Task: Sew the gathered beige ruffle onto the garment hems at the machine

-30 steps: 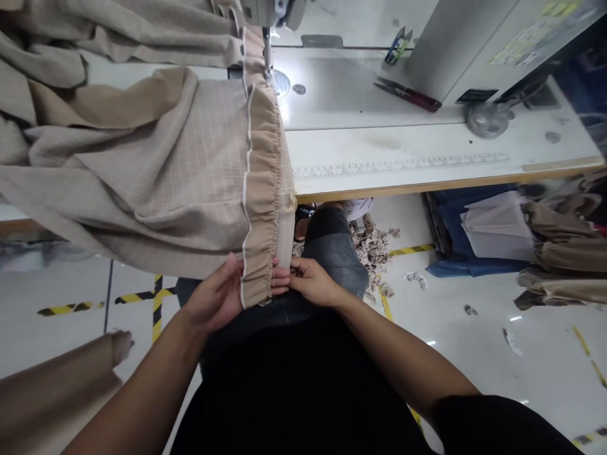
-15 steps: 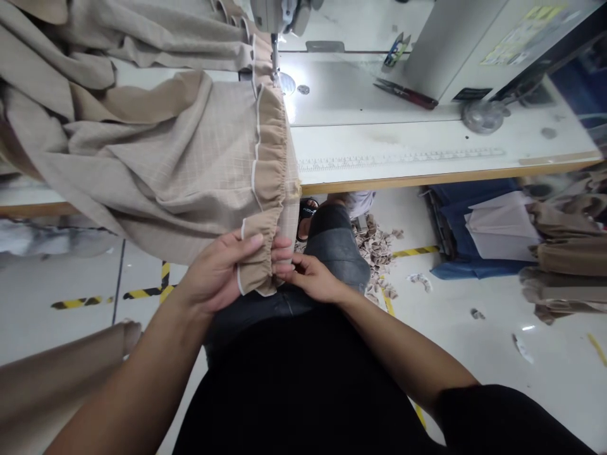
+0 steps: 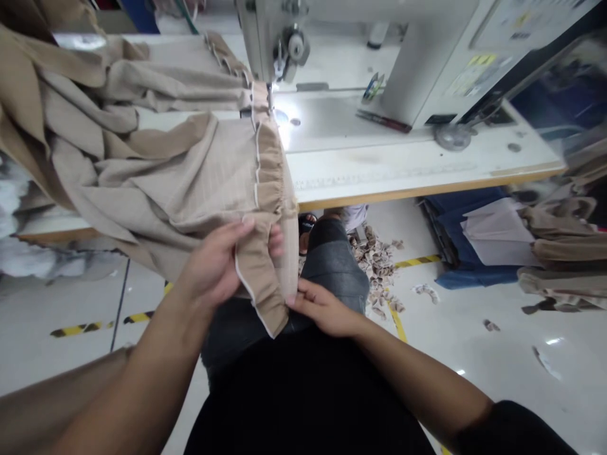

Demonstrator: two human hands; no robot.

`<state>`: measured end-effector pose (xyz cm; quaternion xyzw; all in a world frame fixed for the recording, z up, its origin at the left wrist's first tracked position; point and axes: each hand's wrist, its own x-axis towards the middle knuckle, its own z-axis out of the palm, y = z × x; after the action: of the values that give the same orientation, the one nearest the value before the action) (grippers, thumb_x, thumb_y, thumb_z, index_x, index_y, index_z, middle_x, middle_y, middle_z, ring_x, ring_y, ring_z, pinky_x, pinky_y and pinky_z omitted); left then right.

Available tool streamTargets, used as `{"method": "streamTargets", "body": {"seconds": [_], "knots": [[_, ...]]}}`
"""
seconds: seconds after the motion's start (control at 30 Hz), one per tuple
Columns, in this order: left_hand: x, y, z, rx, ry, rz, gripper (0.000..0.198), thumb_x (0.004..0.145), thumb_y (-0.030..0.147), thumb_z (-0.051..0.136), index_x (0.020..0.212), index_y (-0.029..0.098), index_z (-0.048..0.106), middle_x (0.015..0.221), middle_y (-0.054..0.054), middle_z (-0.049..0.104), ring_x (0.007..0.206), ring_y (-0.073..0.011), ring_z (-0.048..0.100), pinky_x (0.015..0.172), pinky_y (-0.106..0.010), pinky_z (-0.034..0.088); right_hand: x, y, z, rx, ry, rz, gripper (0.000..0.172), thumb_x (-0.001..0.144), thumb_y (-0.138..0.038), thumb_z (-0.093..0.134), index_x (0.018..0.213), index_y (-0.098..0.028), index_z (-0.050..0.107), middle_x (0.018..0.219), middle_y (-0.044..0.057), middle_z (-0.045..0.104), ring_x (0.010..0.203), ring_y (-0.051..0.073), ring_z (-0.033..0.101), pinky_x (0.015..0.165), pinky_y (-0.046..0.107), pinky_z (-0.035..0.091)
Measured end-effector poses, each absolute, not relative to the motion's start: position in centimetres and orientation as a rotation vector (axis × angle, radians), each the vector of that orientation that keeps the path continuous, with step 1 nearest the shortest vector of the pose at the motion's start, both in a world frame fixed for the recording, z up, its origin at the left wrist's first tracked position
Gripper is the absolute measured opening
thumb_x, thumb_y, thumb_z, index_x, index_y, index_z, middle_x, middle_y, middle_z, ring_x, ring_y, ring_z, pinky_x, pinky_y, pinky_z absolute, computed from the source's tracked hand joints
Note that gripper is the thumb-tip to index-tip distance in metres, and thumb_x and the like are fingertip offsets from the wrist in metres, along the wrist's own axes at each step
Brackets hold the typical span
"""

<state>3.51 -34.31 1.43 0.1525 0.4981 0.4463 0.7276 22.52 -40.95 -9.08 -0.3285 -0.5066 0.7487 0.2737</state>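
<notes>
A beige checked fabric panel [image 3: 203,189] drapes over the front edge of the sewing table. Along its right side runs a tan gathered ruffle [image 3: 269,161] with a white edge, leading up under the presser foot of a sewing machine [image 3: 258,44]. My left hand [image 3: 215,262] is closed on the ruffle, thumb on top and fingers behind it; the ruffle's loose end hangs below toward my lap. My right hand [image 3: 325,306] pinches the edge of the checked fabric between thumb and fingertips, to the right of the ruffle's end.
On the white table [image 3: 379,158] lie dark-red-handled snips [image 3: 384,120] and a clear round dish [image 3: 453,137]. A ruler scale runs along the front edge. Fabric scraps [image 3: 374,259] litter the floor by my leg. Stacked garments [image 3: 493,234] sit at the right.
The ruffle's end has swung down and right, away from the checked fabric's edge. My right hand has moved slightly down, now on the fabric edge. The camera view has tilted up.
</notes>
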Motion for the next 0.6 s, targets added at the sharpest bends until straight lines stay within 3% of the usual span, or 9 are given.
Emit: {"method": "streamTargets", "body": {"seconds": [0.07,0.1,0.23,0.3,0.37,0.4,0.53,0.6], "knots": [[3.6,-35.2,1.3,0.39,1.077,0.929,0.011,0.085,0.017,0.077,0.094,0.011,0.078,0.075,-0.008,0.079,0.063,-0.0178,0.075,0.062,-0.027,0.066,23.9,-40.1,-7.9,-0.976,-1.482,1.923,0.039,0.092,-0.051,0.071,0.113,-0.019,0.07,0.112,0.009,0.075,0.106,0.026,0.069,0.101,0.044,0.053],[3.7,-35.7,1.2,0.427,1.076,0.909,0.019,0.08,0.02,0.085,0.095,0.012,0.078,0.074,-0.007,0.079,0.062,-0.0176,0.075,0.061,-0.025,0.066,24.7,-39.4,-6.9,-1.042,-1.54,1.843,0.033,0.092,-0.046,0.072,0.111,-0.019,0.071,0.11,0.009,0.075,0.103,0.026,0.07,0.098,0.043,0.054],[4.5,-36.7,1.1,0.626,1.156,0.946,0.036,0.075,0.042,0.091,0.097,0.016,0.08,0.087,-0.008,0.082,0.079,-0.02,0.079,0.076,-0.026,0.066,26.8,-33.7,-2.0,-1.224,-1.798,1.157,0.023,0.098,-0.037,0.063,0.114,-0.022,0.07,0.105,0.007,0.075,0.096,0.023,0.07,0.089,0.039,0.056],[5.1,-36.5,1.6,0.756,1.213,0.956,0.038,0.079,0.05,0.086,0.098,0.018,0.082,0.091,-0.008,0.083,0.085,-0.0227,0.079,0.08,-0.029,0.065,26.1,-29.0,0.1,-1.174,-1.99,0.776,0.037,0.095,-0.034,0.068,0.128,-0.019,0.065,0.129,0.013,0.069,0.121,0.027,0.063,0.105,0.046,0.05],[5.6,-36.1,2.2,0.926,1.284,0.924,0.038,0.082,0.055,0.081,0.098,0.021,0.083,0.095,-0.009,0.083,0.09,-0.0266,0.079,0.081,-0.034,0.066,24.3,-23.4,1.6,-1.156,-2.212,0.558,0.064,0.088,-0.031,0.075,0.146,-0.016,0.053,0.155,0.017,0.049,0.145,0.035,0.042,0.117,0.054,0.037],[5.7,-36.0,2.4,1.024,1.32,0.906,0.037,0.084,0.056,0.078,0.098,0.023,0.084,0.097,-0.009,0.083,0.092,-0.0288,0.079,0.082,-0.038,0.066,23.1,-20.7,1.9,-1.181,-2.308,0.51,0.072,0.087,-0.03,0.076,0.151,-0.016,0.047,0.16,0.018,0.043,0.148,0.037,0.037,0.118,0.057,0.036],[4.9,-36.0,1.1,1.373,1.336,0.824,0.028,0.095,0.05,0.065,0.114,0.036,0.081,0.115,-0.004,0.081,0.11,-0.0325,0.075,0.1,-0.049,0.062,19.8,-14.6,1.8,-1.268,-2.533,0.427,0.06,0.098,-0.03,0.061,0.153,-0.013,0.046,0.161,0.016,0.044,0.145,0.037,0.041,0.118,0.059,0.033],[4.1,-36.3,-1.1,1.484,1.266,0.754,0.031,0.097,0.045,0.062,0.124,0.04,0.076,0.123,-0.003,0.078,0.115,-0.0324,0.074,0.104,-0.048,0.06,20.2,-15.4,1.2,-1.184,-2.664,0.455,0.065,0.1,-0.035,0.058,0.158,-0.011,0.039,0.168,0.018,0.033,0.153,0.038,0.03,0.124,0.063,0.021]]}}
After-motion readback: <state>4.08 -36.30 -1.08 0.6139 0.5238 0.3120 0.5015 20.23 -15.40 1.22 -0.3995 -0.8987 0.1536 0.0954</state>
